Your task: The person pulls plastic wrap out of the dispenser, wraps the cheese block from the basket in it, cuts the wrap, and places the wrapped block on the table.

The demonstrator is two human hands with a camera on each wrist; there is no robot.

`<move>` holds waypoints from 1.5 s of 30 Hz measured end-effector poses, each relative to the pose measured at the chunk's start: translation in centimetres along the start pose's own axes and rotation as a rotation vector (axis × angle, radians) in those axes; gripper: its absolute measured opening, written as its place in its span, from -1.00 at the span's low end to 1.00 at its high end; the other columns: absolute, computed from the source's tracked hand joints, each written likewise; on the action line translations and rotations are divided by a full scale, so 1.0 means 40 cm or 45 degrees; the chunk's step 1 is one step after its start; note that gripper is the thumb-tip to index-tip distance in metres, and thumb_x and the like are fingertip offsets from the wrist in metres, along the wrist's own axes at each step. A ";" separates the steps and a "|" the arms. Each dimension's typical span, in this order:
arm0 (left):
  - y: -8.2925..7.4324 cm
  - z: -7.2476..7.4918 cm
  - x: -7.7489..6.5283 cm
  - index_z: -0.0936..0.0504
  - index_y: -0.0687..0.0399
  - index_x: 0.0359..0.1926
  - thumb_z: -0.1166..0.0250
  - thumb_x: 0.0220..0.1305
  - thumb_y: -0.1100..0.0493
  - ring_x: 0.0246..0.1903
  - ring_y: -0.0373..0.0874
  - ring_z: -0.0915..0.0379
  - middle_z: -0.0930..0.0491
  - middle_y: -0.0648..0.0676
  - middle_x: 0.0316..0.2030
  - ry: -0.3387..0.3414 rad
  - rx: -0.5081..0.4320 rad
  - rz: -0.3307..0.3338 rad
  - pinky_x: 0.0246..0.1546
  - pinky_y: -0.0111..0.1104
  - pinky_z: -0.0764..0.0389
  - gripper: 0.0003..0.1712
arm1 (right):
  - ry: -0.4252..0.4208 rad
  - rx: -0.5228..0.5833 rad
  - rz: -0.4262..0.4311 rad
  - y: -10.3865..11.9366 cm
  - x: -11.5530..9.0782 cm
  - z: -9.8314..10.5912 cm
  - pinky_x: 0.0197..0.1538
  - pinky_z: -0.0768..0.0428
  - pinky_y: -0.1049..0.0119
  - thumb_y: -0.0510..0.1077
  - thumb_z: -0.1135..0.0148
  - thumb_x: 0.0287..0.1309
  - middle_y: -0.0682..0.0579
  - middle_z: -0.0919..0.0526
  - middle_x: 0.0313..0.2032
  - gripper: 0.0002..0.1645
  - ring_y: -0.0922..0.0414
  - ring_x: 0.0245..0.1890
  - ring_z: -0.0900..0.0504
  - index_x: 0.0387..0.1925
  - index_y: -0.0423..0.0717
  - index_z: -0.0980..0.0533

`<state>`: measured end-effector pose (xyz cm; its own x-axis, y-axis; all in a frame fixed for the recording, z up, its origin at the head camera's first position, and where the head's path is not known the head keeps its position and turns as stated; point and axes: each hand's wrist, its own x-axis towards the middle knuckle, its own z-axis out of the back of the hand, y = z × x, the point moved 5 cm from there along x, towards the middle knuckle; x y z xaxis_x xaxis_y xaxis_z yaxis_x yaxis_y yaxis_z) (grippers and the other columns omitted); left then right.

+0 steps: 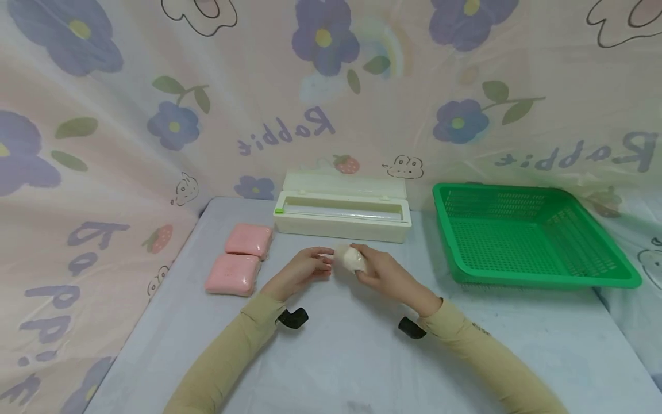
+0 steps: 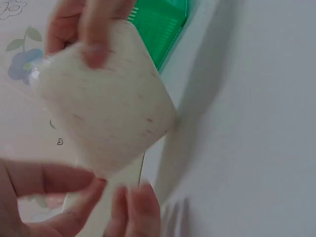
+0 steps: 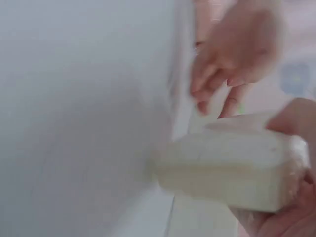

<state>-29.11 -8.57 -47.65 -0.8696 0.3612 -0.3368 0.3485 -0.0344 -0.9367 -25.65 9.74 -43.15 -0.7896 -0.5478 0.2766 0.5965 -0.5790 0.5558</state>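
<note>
My right hand (image 1: pixel 380 270) holds an off-white, rounded square block (image 1: pixel 354 259) above the table, thumb on one side and fingers on the other. In the left wrist view the broad face of the block (image 2: pixel 106 108) shows small brownish specks, and shiny clear film shows at one corner. From the right wrist view the block (image 3: pixel 232 170) is seen edge-on and blurred. My left hand (image 1: pixel 302 269) is beside its left end, fingers loosely bent; its thumb and fingertips overlap the block's lower corner in the left wrist view.
Two pink blocks in clear film, a rear one (image 1: pixel 249 239) and a front one (image 1: pixel 233 275), lie on the left. A white cling film dispenser (image 1: pixel 341 228) stands at the back, lid raised, roll inside. On the right is a green plastic basket (image 1: pixel 543 280). Printed curtains hang behind.
</note>
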 end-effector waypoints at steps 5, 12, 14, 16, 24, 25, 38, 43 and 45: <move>-0.014 0.033 -0.035 -0.38 0.21 0.17 -0.26 0.27 0.26 -0.02 0.01 -0.45 -0.48 0.23 0.03 0.041 0.080 -0.111 0.14 -0.07 -0.44 -0.54 | -0.055 0.826 -0.378 -0.033 0.020 -0.012 -0.18 -0.61 0.28 -0.15 -0.15 0.32 -0.19 -0.55 0.02 -0.48 0.07 -0.12 -0.59 0.21 -0.19 -0.22; -0.016 0.108 -0.077 -0.29 0.30 0.21 -0.27 0.29 0.25 -0.13 -0.01 -0.53 -0.49 0.26 -0.01 0.016 0.032 -0.165 -0.01 -0.13 -0.58 -0.46 | 0.031 1.291 -0.665 -0.035 0.049 -0.114 0.07 -0.55 0.22 0.01 -0.15 0.33 -0.14 -0.44 0.17 -0.30 0.05 0.05 -0.51 0.37 -0.16 -0.17; -0.014 0.135 -0.083 -0.30 0.31 0.22 -0.28 0.29 0.24 -0.13 -0.03 -0.52 -0.47 0.26 0.02 -0.051 0.060 -0.154 -0.03 -0.16 -0.59 -0.44 | 0.070 1.274 -0.711 -0.035 0.053 -0.138 0.05 -0.57 0.21 0.05 -0.19 0.30 -0.12 -0.47 0.13 -0.26 0.06 0.02 -0.54 0.36 -0.20 -0.19; -0.010 0.157 -0.087 -0.30 0.32 0.23 -0.30 0.27 0.22 -0.13 -0.04 -0.51 -0.44 0.27 0.06 -0.098 0.070 -0.126 -0.03 -0.20 -0.58 -0.41 | 0.089 1.287 -0.748 -0.035 0.059 -0.157 0.05 -0.58 0.21 0.05 -0.21 0.28 -0.15 -0.51 0.09 -0.24 0.05 -0.01 -0.57 0.34 -0.25 -0.20; 0.000 0.220 -0.092 -0.35 0.35 0.15 -0.38 0.20 0.13 -0.29 -0.11 -0.53 -0.53 0.28 -0.06 -0.395 0.136 -0.088 -0.24 -0.37 -0.61 -0.39 | -0.039 1.418 -0.855 -0.038 0.113 -0.205 -0.03 -0.63 0.19 -0.05 -0.29 0.22 -0.23 -0.57 -0.03 -0.36 0.04 -0.11 -0.63 0.12 -0.43 -0.33; -0.004 0.225 -0.095 -0.38 0.34 0.11 -0.38 0.20 0.11 -0.31 -0.12 -0.52 -0.55 0.27 -0.10 -0.451 0.188 -0.097 -0.27 -0.37 -0.60 -0.42 | -0.044 1.424 -0.865 -0.038 0.120 -0.209 -0.02 -0.63 0.19 -0.06 -0.29 0.22 -0.23 -0.57 -0.04 -0.39 0.04 -0.11 -0.63 0.10 -0.43 -0.35; -0.034 0.229 -0.141 -0.54 0.36 -0.06 0.08 0.48 -0.09 -0.36 -0.07 -0.47 -0.56 0.23 -0.25 -0.647 0.663 -0.134 -0.42 -0.38 -0.56 -0.45 | -0.034 1.228 -0.846 -0.031 0.136 -0.234 -0.12 -0.67 0.25 -0.20 -0.29 0.20 -0.18 -0.65 -0.15 -0.58 0.12 -0.30 -0.66 -0.01 -0.45 -0.52; -0.031 0.231 -0.137 -0.49 0.41 0.08 0.39 0.42 -0.37 -0.19 -0.06 -0.52 -0.56 0.30 -0.04 -0.615 0.449 -0.014 -0.26 -0.30 -0.64 -0.06 | 0.013 0.982 -0.776 -0.026 0.129 -0.214 -0.23 -0.68 0.30 -0.18 -0.33 0.15 -0.10 -0.70 -0.27 -0.65 0.13 -0.34 -0.66 -0.10 -0.36 -0.60; -0.031 0.230 -0.140 -0.45 0.42 0.12 0.41 0.40 -0.40 -0.15 -0.04 -0.52 -0.54 0.32 0.00 -0.589 0.404 0.009 -0.20 -0.27 -0.64 -0.02 | 0.034 0.895 -0.739 -0.026 0.122 -0.204 -0.26 -0.67 0.30 -0.17 -0.31 0.17 -0.09 -0.70 -0.27 -0.67 0.11 -0.32 -0.66 -0.09 -0.33 -0.60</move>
<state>-27.90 -19.13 -45.49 -0.9554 -0.0842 -0.2832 0.2947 -0.3395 -0.8932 -28.96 2.74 -48.78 -0.9294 -0.3043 -0.2088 -0.1256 -0.2713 0.9543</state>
